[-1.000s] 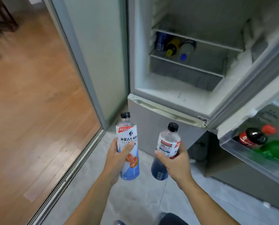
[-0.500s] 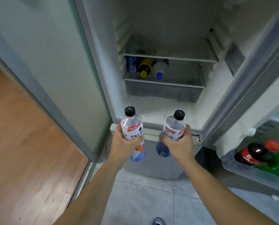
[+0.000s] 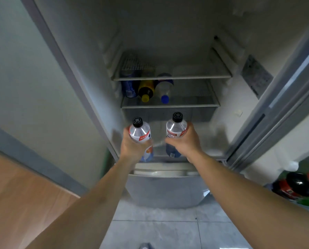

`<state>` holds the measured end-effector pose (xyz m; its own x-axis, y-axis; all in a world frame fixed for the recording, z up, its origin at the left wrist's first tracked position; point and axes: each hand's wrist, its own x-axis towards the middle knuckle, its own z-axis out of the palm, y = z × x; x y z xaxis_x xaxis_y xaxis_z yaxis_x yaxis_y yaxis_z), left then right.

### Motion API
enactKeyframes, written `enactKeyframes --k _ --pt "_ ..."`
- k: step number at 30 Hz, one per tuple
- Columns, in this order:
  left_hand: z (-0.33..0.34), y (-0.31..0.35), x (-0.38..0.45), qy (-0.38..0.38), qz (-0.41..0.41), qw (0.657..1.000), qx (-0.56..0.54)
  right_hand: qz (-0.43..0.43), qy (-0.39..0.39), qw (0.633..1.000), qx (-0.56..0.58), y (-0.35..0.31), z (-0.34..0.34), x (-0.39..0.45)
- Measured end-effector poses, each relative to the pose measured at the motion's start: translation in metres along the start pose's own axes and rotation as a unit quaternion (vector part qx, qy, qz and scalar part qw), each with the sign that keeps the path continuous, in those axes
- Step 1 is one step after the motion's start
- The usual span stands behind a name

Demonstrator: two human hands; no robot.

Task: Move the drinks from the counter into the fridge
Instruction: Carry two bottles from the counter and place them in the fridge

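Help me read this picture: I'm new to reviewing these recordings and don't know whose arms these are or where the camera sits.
There is no machine here. A person wears one wide-angle camera on the head, looking forward and down, so the arms reaching in from the bottom are their own. The left hand has its grip closed on a black-capped bottle with an orange picture on its label. The right hand holds a second black-capped bottle with blue liquid. Both are upright, in front of the open fridge. On the lower shelf lie a blue can, a yellow-capped bottle and a blue-capped bottle. The door rack at right holds more bottles.
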<state>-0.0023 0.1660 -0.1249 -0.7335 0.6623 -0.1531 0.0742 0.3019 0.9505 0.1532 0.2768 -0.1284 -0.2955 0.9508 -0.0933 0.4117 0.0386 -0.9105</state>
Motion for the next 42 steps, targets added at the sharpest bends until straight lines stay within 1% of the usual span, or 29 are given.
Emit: enactKeyframes --k 5,10,17,19,22,24,26,27,29,31,32,34,36,39,41,42 --pt "-0.002 0.003 0.043 -0.032 -0.010 0.999 0.042 0.021 0.016 0.999 0.023 -0.013 0.015 0.027" --pt "0.003 0.005 0.075 -0.070 -0.022 0.995 0.060 0.033 0.044 0.998 0.036 -0.016 0.026 0.042" --pt "0.012 0.006 0.088 -0.120 -0.040 0.990 0.060 0.073 0.057 0.995 0.038 -0.005 0.029 0.047" --pt "0.011 0.010 0.088 -0.135 -0.028 0.988 0.065 0.070 0.050 0.996 0.038 -0.008 0.026 0.044" --pt "0.009 0.034 0.089 -0.161 0.025 0.984 0.079 0.072 0.036 0.996 0.033 -0.028 0.018 0.039" --pt "0.010 0.057 0.090 -0.175 0.054 0.972 0.145 0.089 0.025 0.996 -0.005 -0.046 0.012 0.041" --pt "0.010 0.074 0.088 -0.177 0.078 0.945 0.263 0.122 0.006 0.991 -0.059 -0.063 0.004 0.044" --pt "0.008 0.080 0.087 -0.169 0.078 0.931 0.314 0.137 -0.007 0.987 -0.088 -0.070 0.001 0.045" --pt "0.003 0.084 0.083 -0.152 0.071 0.923 0.347 0.155 -0.030 0.979 -0.132 -0.078 -0.007 0.045" --pt "-0.003 0.083 0.080 -0.153 0.057 0.929 0.331 0.174 -0.044 0.974 -0.139 -0.078 -0.015 0.045" --pt "-0.006 0.082 0.079 -0.161 0.044 0.935 0.312 0.191 -0.052 0.973 -0.119 -0.076 -0.018 0.045" --pt "-0.013 0.077 0.075 -0.170 0.006 0.951 0.258 0.214 -0.059 0.974 -0.044 -0.071 -0.023 0.041" --pt "-0.019 0.067 0.067 -0.152 -0.021 0.967 0.204 0.210 -0.036 0.977 0.029 -0.064 -0.027 0.035" --pt "-0.027 0.044 0.048 -0.101 -0.062 0.988 0.098 0.208 0.011 0.971 0.119 -0.044 -0.030 0.019" --pt "-0.026 0.022 0.032 -0.082 -0.092 0.992 0.017 0.214 0.019 0.958 0.189 -0.025 -0.030 0.004" --pt "-0.024 0.012 0.024 -0.084 -0.111 0.990 -0.034 0.218 0.019 0.951 0.217 -0.014 -0.029 -0.004"
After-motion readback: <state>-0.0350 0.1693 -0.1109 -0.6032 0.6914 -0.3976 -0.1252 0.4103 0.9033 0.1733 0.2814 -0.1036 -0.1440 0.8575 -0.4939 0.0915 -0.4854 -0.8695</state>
